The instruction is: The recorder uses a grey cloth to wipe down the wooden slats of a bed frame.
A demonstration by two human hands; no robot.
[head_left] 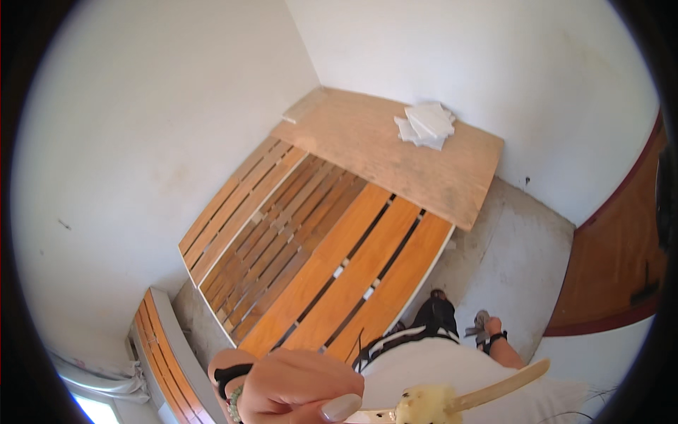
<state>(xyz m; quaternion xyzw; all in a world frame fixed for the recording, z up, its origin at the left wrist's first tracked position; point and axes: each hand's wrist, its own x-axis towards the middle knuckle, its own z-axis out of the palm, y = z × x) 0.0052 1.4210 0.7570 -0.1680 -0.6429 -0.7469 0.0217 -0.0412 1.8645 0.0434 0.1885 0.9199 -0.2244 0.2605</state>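
Note:
My left hand (pixel 300 385), with a black band and a green bead bracelet at its wrist, is close to the camera at the lower edge. Its thumb and fingers are pressed together on a pale, flat wooden-looking stick (pixel 505 385). Around the stick's middle sits a soft yellowish lump (pixel 426 406) with dark specks; its lower part is cut off by the frame. Farther down, beside my leg, my right hand (pixel 492 326) with a dark wristband is closed on a small grey object (pixel 482 320), whose kind I cannot make out.
A slatted wooden bed base (pixel 367 265) lies ahead, with a bare board (pixel 339 127) across its far end. White flat pieces (pixel 427 124) are stacked on the board. Another slatted wooden panel (pixel 166 360) stands at lower left. Grey floor (pixel 505 233) and a reddish-brown door (pixel 611 247) are at right.

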